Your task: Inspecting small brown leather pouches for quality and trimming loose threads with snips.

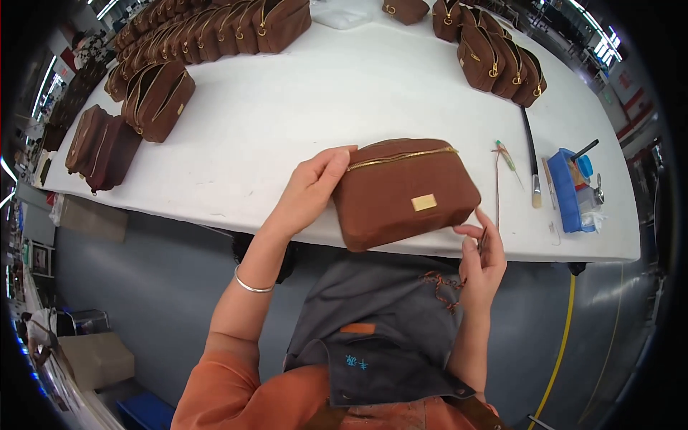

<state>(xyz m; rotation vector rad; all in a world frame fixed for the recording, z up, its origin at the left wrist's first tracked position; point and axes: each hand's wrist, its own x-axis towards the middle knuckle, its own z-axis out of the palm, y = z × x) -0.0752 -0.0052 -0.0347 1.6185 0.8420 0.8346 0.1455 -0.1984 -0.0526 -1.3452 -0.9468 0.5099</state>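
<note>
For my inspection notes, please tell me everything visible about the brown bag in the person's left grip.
The brown bag is boxy with rounded corners and looks like smooth leather or similar material. A gold-coloured zipper, apparently closed, crosses its upper front; a small gold plate sits below. It tilts slightly, at the near edge of the white table. The left grip holds its upper left end; the right grip appears to touch its lower right corner.

Bright, even white light falls from strip lights, which glare at the far right. The counter looks pale under faint, soft shadows, and the floor at right carries a sheen. Fisheye distortion bows straight edges (the corners sink to black); the middle looks fairly sharp.
</note>
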